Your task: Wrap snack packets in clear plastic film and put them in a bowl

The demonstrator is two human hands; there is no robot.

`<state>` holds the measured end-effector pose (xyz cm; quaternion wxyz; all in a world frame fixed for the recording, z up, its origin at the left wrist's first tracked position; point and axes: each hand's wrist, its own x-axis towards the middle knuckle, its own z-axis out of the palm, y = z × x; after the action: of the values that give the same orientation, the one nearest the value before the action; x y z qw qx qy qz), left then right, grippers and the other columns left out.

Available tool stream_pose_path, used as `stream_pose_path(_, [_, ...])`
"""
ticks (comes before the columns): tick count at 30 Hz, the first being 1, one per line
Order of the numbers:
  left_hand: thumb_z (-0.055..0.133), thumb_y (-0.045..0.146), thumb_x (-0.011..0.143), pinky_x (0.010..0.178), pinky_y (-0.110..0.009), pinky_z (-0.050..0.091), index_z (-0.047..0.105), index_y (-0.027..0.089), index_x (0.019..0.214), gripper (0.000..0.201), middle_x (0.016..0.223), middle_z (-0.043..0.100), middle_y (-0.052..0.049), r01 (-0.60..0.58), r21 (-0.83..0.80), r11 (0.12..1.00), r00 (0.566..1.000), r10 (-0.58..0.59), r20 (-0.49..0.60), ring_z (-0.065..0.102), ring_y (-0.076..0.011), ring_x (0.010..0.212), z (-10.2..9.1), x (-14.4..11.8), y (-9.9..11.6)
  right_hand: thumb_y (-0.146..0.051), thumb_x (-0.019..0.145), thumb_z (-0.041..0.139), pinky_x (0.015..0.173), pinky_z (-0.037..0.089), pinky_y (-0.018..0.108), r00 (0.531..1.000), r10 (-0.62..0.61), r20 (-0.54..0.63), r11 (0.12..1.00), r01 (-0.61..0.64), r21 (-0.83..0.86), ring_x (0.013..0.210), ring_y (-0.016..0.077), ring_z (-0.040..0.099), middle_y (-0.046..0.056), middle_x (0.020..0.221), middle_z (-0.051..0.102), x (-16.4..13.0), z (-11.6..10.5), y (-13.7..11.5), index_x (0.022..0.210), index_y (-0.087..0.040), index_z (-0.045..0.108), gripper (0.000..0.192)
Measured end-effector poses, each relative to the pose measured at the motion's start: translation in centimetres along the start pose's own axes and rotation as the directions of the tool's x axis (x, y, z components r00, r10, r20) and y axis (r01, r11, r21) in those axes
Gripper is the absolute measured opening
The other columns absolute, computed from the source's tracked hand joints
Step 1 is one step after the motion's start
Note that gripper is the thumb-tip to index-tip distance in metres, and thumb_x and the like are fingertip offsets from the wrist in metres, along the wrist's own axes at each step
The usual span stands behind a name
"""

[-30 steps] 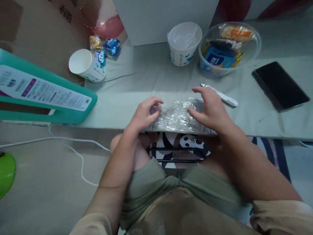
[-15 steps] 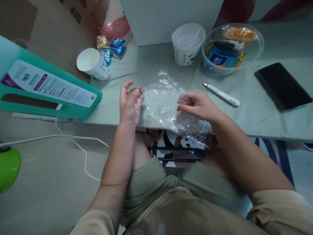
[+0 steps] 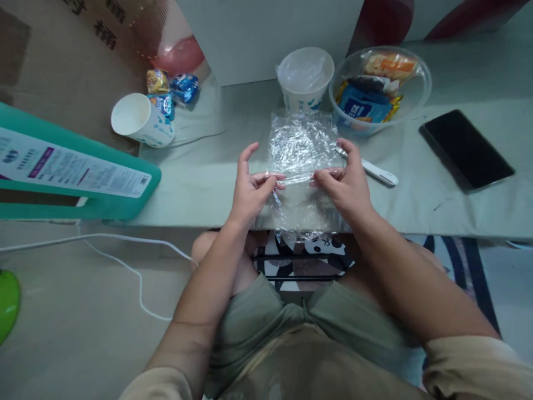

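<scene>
A clear, crinkled plastic bag point(image 3: 303, 143) is held at mid-height, its lower part hanging over the table's front edge. My left hand point(image 3: 255, 191) pinches its left side between thumb and fingers, the index finger raised. On the other side my right hand point(image 3: 343, 180) pinches it in the same way, and a taut fold runs between the two hands. Just behind the right hand lies a white utility knife point(image 3: 381, 173), partly hidden by the fingers. Right behind the bag stands a paper cup point(image 3: 306, 78) with clear plastic in it.
A clear bowl point(image 3: 423, 91) holds wrapped snacks; a black phone point(image 3: 466, 150) lies to its right. At left are a tipped paper cup point(image 3: 144, 119), snack packets point(image 3: 183, 89) and a big green jug point(image 3: 120, 194). A white cable point(image 3: 141, 239) crosses below the table edge.
My left hand, open before, has closed on the bag's left side. My right hand has kept its pinch, and the bag is drawn straight between both hands, its top nearer the cup.
</scene>
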<state>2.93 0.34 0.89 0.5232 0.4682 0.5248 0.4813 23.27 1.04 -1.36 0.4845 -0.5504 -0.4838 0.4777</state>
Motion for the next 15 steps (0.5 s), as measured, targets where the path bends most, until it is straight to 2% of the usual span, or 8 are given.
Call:
stream_pose_path(2, [0.074, 0.025, 0.083, 0.069, -0.028, 0.059, 0.060, 0.027, 0.121, 0.041, 0.085, 0.075, 0.000, -0.066, 0.014, 0.998, 0.998, 0.066, -0.003, 0.071, -0.0130, 0.067, -0.5, 0.0, 0.1, -0.053, 0.083, 0.075, 0.069, 0.059, 0.035, 0.999, -0.035, 0.002, 0.999, 0.035, -0.019, 0.069, 0.0204, 0.073, -0.002, 0.080, 0.072, -0.2, -0.1, -0.1, 0.147, -0.033, 0.033, 0.079])
stream_pose_path(4, [0.071, 0.025, 0.083, 0.072, -0.028, 0.060, 0.067, 0.024, 0.106, 0.023, 0.090, 0.075, -0.002, -0.137, 0.047, 0.989, 0.990, 0.135, 0.047, 0.072, -0.0132, 0.075, -1.2, -0.1, 0.0, -0.056, 0.085, 0.072, 0.074, 0.060, 0.039, 0.995, -0.091, 0.030, 0.996, 0.091, -0.014, 0.079, 0.0223, 0.073, 0.001, 0.089, 0.073, -0.7, -0.2, -0.6, 0.153, -0.035, 0.025, 0.085])
stream_pose_path(6, [0.071, 0.021, 0.080, 0.078, -0.028, 0.060, 0.070, 0.024, 0.106, 0.026, 0.102, 0.075, -0.004, -0.225, 0.125, 0.966, 0.967, 0.205, 0.154, 0.073, -0.0151, 0.090, -1.9, -0.2, -0.2, -0.055, 0.084, 0.072, 0.082, 0.060, 0.043, 0.981, -0.177, 0.082, 0.982, 0.182, -0.057, 0.095, 0.0253, 0.073, 0.005, 0.105, 0.073, -1.2, -0.3, -1.1, 0.157, -0.037, 0.018, 0.092])
stream_pose_path(8, [0.070, 0.015, 0.077, 0.081, -0.028, 0.059, 0.070, 0.025, 0.117, 0.041, 0.110, 0.073, -0.005, -0.327, 0.261, 0.908, 0.930, 0.261, 0.259, 0.070, -0.0164, 0.099, -2.5, -0.3, -0.4, -0.050, 0.082, 0.074, 0.089, 0.058, 0.047, 0.951, -0.258, 0.168, 0.943, 0.285, -0.169, 0.106, 0.0278, 0.070, 0.008, 0.116, 0.071, -1.6, -0.4, -1.4, 0.158, -0.037, 0.021, 0.094])
stream_pose_path(9, [0.069, 0.012, 0.077, 0.080, -0.028, 0.058, 0.070, 0.026, 0.121, 0.046, 0.108, 0.072, -0.005, -0.378, 0.337, 0.862, 0.913, 0.286, 0.292, 0.069, -0.0162, 0.097, -2.7, -0.2, -0.5, -0.046, 0.081, 0.074, 0.091, 0.057, 0.048, 0.934, -0.287, 0.214, 0.912, 0.334, -0.237, 0.107, 0.0282, 0.069, 0.008, 0.116, 0.070, -1.7, -0.5, -1.3, 0.157, -0.036, 0.028, 0.089])
stream_pose_path(11, [0.066, 0.010, 0.080, 0.075, -0.029, 0.055, 0.072, 0.025, 0.119, 0.042, 0.095, 0.069, -0.003, -0.454, 0.467, 0.759, 0.887, 0.336, 0.316, 0.065, -0.0152, 0.085, -3.0, -0.2, -0.7, -0.035, 0.083, 0.070, 0.091, 0.055, 0.048, 0.901, -0.320, 0.292, 0.832, 0.415, -0.369, 0.098, 0.0273, 0.068, 0.006, 0.103, 0.071, -1.7, -0.7, -0.8, 0.148, -0.033, 0.048, 0.068])
stream_pose_path(13, [0.064, 0.012, 0.084, 0.073, -0.031, 0.053, 0.076, 0.023, 0.108, 0.028, 0.086, 0.065, -0.003, -0.500, 0.549, 0.669, 0.866, 0.397, 0.305, 0.061, -0.0150, 0.076, -3.1, -0.1, -1.0, -0.027, 0.084, 0.064, 0.088, 0.054, 0.048, 0.882, -0.340, 0.326, 0.743, 0.464, -0.482, 0.088, 0.0261, 0.065, 0.005, 0.089, 0.067, -1.5, -0.8, -0.4, 0.124, -0.030, 0.069, 0.040])
stream_pose_path(15, [0.067, 0.018, 0.085, 0.076, -0.034, 0.052, 0.078, 0.023, 0.094, 0.015, 0.088, 0.062, -0.005, -0.525, 0.604, 0.599, 0.841, 0.476, 0.259, 0.060, -0.0178, 0.081, -3.1, -0.1, -1.1, -0.027, 0.086, 0.062, 0.087, 0.053, 0.050, 0.881, -0.374, 0.289, 0.675, 0.472, -0.567, 0.090, 0.0276, 0.064, 0.007, 0.092, 0.066, -1.3, -0.9, -0.3, 0.099, -0.029, 0.077, 0.020])
